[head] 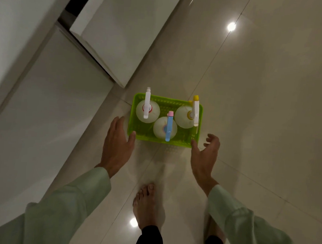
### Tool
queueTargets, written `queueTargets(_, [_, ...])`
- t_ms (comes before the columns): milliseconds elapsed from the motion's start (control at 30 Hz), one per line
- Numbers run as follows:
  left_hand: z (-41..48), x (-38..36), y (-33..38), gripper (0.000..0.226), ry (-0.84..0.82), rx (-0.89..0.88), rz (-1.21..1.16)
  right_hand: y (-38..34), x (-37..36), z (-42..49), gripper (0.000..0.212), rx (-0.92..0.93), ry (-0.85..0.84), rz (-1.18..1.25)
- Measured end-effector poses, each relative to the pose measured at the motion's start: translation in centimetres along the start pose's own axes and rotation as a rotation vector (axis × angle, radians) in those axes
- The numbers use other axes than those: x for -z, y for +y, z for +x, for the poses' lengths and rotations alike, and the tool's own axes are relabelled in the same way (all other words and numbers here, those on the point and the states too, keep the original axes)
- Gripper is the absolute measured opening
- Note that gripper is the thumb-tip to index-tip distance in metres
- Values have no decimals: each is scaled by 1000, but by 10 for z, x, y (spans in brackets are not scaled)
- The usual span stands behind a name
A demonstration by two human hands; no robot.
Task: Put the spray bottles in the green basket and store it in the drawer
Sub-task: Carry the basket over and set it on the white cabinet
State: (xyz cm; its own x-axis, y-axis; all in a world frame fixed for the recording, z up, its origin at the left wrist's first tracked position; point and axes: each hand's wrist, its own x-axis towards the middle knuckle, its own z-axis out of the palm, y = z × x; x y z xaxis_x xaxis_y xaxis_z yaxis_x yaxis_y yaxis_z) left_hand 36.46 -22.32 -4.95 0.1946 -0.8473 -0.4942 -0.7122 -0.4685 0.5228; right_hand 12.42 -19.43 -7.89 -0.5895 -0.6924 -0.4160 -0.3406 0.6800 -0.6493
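Note:
A bright green perforated basket (178, 103) stands on the tiled floor. Three round whitish spray bottles stand upright inside it: one with a white trigger (147, 111) at the left, one with a blue and pink trigger (165, 128) at the front middle, one with a yellow-tipped trigger (186, 114) at the right. My left hand (117, 143) is open beside the basket's left front corner, thumb at its rim. My right hand (205, 154) is open with curled fingers at the right front corner. An open white drawer (112, 35) juts from the cabinet, up left of the basket.
White cabinet fronts (45, 106) run along the left. My bare foot (148, 205) stands on the glossy beige floor tiles (268, 127) just behind the basket. Ceiling lights reflect off the floor.

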Motion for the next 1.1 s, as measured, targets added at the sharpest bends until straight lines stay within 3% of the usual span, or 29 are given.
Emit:
queueTargets(200, [43, -23, -8, 66, -26, 296, -194, 14, -17, 34, 58, -189, -258, 149])
queueTargets(300, [51, -35, -12, 58, -44, 302, -264, 19, -23, 44, 54, -144, -345, 143])
queueTargets(433, [47, -39, -6, 54, 19, 344, -406, 17, -16, 50, 38, -133, -330, 185])
queueTargets(500, [38, -37, -1, 53, 32, 329, -434, 13, -7, 51, 39, -127, -332, 198])
queueTargets(833, [-60, 16, 59, 64, 148, 268, -618, -52, 107, 21, 57, 5, -507, 221])
queueTargets(1100, [-176, 116, 130, 68, 255, 278, -768, -150, 215, -35, 74, 221, -652, 160])
